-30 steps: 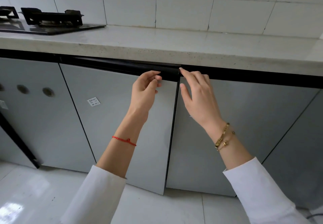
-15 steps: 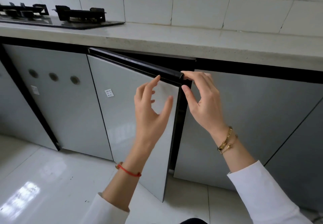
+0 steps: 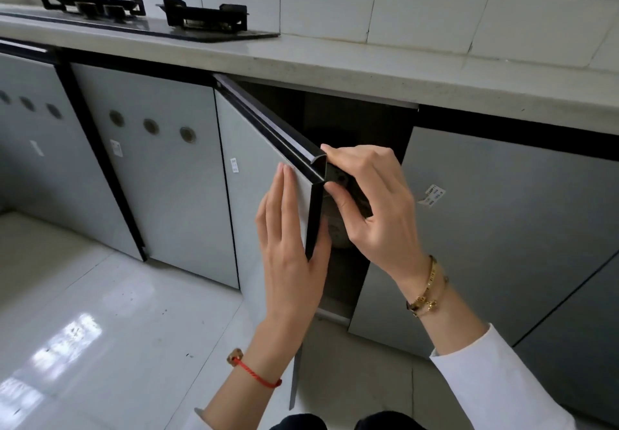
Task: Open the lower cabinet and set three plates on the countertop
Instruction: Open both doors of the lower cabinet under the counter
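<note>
The grey lower cabinet door with a black top rail stands swung out toward me, hinged on its left side. My right hand pinches the door's free top corner, fingers over the rail and thumb behind the edge. My left hand lies flat on the door's front face, thumb wrapped round its black side edge. The cabinet's inside is dark; something pale and round shows dimly behind my right hand, and I cannot tell what it is. No plates are clearly visible. The pale countertop runs above.
A black gas hob sits on the counter at the left. Closed grey doors flank the open one on both sides. White tiled wall behind, glossy white floor tiles below. My dark-clad knees show at the bottom edge.
The door has swung much further open. My left hand went from hovering open to resting on the door's face and edge. My right hand stayed on the top corner, moving outward with it.
</note>
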Available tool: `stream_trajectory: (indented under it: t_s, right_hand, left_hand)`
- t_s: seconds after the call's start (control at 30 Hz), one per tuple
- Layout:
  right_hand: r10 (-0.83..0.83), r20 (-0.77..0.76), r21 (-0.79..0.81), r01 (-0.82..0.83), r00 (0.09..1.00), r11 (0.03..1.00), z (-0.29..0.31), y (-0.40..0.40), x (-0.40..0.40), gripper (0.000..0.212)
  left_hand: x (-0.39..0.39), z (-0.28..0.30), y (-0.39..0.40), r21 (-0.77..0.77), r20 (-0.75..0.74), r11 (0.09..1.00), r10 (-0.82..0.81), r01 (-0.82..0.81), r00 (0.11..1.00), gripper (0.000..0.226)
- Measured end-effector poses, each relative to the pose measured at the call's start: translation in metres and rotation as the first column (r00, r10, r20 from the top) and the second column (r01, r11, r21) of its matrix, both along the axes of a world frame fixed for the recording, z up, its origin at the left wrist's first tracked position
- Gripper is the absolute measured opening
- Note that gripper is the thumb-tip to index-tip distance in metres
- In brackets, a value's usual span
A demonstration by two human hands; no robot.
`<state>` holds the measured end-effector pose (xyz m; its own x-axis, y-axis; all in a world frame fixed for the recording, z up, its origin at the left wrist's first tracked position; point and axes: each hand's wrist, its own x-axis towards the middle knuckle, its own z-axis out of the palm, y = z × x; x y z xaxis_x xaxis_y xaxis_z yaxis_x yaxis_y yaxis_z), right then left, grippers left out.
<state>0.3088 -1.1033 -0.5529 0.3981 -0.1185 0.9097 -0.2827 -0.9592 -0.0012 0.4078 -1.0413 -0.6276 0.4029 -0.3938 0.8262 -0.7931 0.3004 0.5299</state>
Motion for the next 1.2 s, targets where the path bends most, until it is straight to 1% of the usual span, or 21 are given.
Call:
stream_trajectory:
  t_s: [0.13,0.3,0.4,0.63,0.83,1.0,1.1,1.2]
  right_hand:
    - [0.092,0.009,-0.001,-0.092,0.996,0.996,0.0,0.009,0.02,0.032]
    - [0.253,-0.015,0.009,-0.252,0.967,0.968,0.003,0.023,0.055,0.035]
    - [0.321,-0.021,0.037,-0.32,0.947,0.947,0.004,0.035,0.079,0.036]
    - [0.441,0.001,0.054,-0.44,0.898,0.896,0.006,0.061,0.133,0.036]
    - [0.455,-0.031,0.035,-0.453,0.89,0.891,0.003,0.073,0.178,0.044]
    - [0.392,-0.149,0.011,-0.395,0.908,0.919,-0.001,0.079,0.215,0.058]
    - [0.366,-0.223,0.02,-0.371,0.903,0.928,-0.003,0.084,0.237,0.068]
    - [0.301,-0.29,0.004,-0.313,0.909,0.95,-0.002,0.089,0.258,0.073]
  left_hand:
    - [0.017,-0.005,0.019,0.0,0.024,1.0,0.022,-0.022,0.999,0.063]
    - [0.043,-0.008,0.043,-0.034,-0.036,0.998,0.041,-0.043,0.998,0.055]
    - [0.064,-0.008,0.059,-0.035,-0.043,0.997,0.063,-0.065,0.997,0.053]
    - [0.111,-0.007,0.097,-0.009,-0.028,0.985,0.172,-0.173,0.985,0.046]
    - [0.141,-0.008,0.12,-0.019,-0.057,0.952,0.306,-0.307,0.95,0.046]
    - [0.172,-0.007,0.129,-0.024,-0.091,0.926,0.373,-0.376,0.923,0.057]
    - [0.197,-0.007,0.132,0.006,-0.101,0.912,0.409,-0.41,0.907,0.062]
    - [0.222,-0.006,0.136,0.047,-0.092,0.901,0.433,-0.431,0.896,0.066]
